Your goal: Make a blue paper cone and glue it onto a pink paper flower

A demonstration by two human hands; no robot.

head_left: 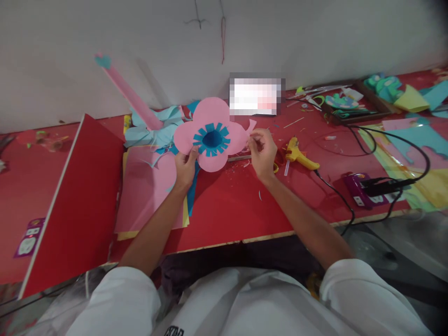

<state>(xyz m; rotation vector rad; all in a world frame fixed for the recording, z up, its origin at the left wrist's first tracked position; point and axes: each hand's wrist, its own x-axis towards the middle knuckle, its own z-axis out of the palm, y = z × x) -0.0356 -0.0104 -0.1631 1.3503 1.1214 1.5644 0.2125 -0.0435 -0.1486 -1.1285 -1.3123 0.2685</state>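
Pinching a blue-centred pink paper flower [210, 135] near its centre with the left hand [185, 170], above the red worktop [241, 207]; gripping a narrow pink paper strip [251, 125] with the right hand [263, 151], at the rightmost petal [238, 138].

Paper, plastic and cloth around you

Your flower [211, 112] is smooth, matt pink paper; its fringed centre [212, 138] is blue paper, likewise matt. Your tabletop [224, 210] is smooth, red and glossy, with a rough, wood-like edge [224, 243]. The glue gun [302, 156] looks yellow plastic, the socket box [360, 186] purple plastic. Your shirt [231, 303] is cloth; the wall [157, 37], matt.
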